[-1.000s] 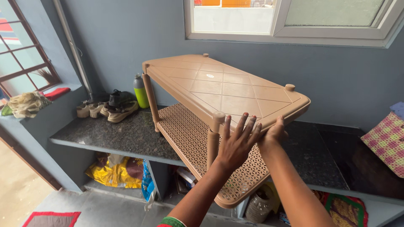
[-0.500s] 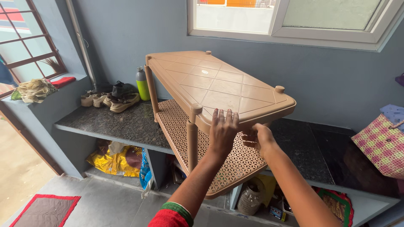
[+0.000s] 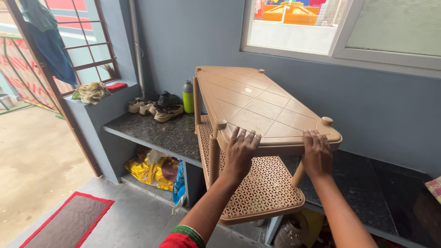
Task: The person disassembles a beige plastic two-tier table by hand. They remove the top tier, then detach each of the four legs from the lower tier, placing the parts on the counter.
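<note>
A tan plastic two-tier table [image 3: 257,108] rests tilted on a dark stone counter [image 3: 156,133], its near end hanging past the counter's front edge. My left hand [image 3: 241,154] grips the near rim of the top tier beside the left corner post. My right hand [image 3: 317,154] holds the same rim near the right corner knob. The perforated lower shelf [image 3: 262,188] sits below both hands.
Sandals [image 3: 158,110] and a green bottle [image 3: 188,97] stand on the counter by the left wall. Yellow bags [image 3: 149,170] fill the shelf under the counter. A red-edged mat [image 3: 69,220] lies on the floor. An open doorway [image 3: 32,138] is at left; a window [image 3: 340,27] above.
My right hand has moved from under the rim to grip the right end. The view has shifted left, and the table now sits more squarely between both hands.
</note>
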